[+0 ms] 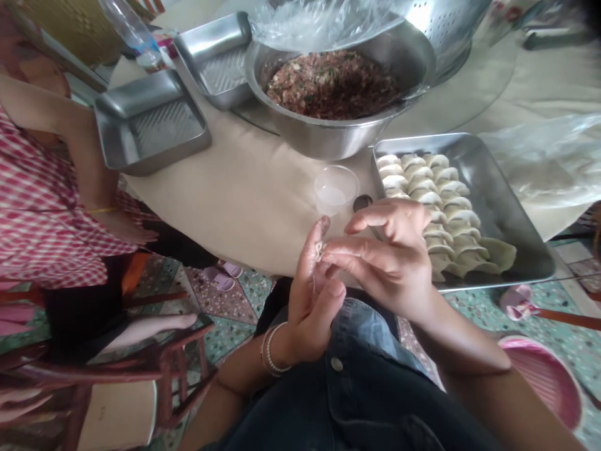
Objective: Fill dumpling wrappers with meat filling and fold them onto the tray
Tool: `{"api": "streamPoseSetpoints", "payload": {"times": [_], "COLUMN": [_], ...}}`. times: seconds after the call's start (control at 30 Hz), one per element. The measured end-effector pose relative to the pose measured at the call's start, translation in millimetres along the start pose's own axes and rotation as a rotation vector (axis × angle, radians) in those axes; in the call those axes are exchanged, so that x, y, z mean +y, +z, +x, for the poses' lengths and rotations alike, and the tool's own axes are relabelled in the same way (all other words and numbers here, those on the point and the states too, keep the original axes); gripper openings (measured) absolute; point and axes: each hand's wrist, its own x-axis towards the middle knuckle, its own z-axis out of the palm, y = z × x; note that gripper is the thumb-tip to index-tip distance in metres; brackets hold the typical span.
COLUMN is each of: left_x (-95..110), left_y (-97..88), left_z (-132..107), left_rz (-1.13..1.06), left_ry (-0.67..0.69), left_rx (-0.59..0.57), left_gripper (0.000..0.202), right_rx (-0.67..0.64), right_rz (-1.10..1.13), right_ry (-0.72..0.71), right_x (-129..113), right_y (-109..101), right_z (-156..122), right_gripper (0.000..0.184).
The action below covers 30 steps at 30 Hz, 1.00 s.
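Note:
My left hand (310, 294) and my right hand (387, 257) meet over my lap at the table's near edge. Both are closed on a small dumpling (320, 250), of which only a pale edge of dough shows between the fingertips. My right thumb and forefinger pinch its rim while the left hand cups it from the side. Just right of my hands a steel tray (511, 207) holds several folded dumplings (441, 194) in rows. Beyond my hands stands a steel bowl (328, 138) of minced meat filling (331, 84).
A small clear plastic cup (335, 188) of water sits by the tray. Two empty steel trays (150, 122) lie at the back left. A person in a red checked top (42, 207) sits at the left. A colander (451, 25) stands behind the bowl, a pink basin (544, 376) on the floor.

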Motion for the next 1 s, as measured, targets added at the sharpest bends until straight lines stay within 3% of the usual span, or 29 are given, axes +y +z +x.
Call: {"api": "streamPoseSetpoints", "payload": {"times": [0.1, 0.23, 0.47, 0.63, 0.8, 1.0], "left_x": [-1, 3, 17, 21, 22, 17], "left_y": [-7.4, -12.2, -21.7, -32.7, -29.9, -22.8], "left_z": [1, 3, 14, 17, 18, 23], "left_rz": [0.083, 0.247, 0.348, 0.57, 0.633, 0.73], "left_ry": [0.047, 0.088, -0.027, -0.005, 0.002, 0.117], "left_rx": [-0.029, 0.018, -0.03, -0.049, -0.052, -0.074], "left_gripper": [0.051, 0.043, 0.053, 0.039, 0.031, 0.026], "right_rx": [-0.011, -0.005, -0.043, -0.117, -0.146, -0.1], "right_rz": [0.001, -0.021, 0.12, 0.323, 0.271, 0.163], "right_ry": [0.011, -0.008, 0.002, 0.041, 0.018, -0.025], "right_x": [-1, 0, 0, 0, -2, -7], "right_y": [-2, -2, -3, -9, -11, -4], "right_z": [2, 1, 1, 5, 6, 7], "right_gripper": [0.009, 0.027, 0.013, 0.008, 0.033, 0.004]}}
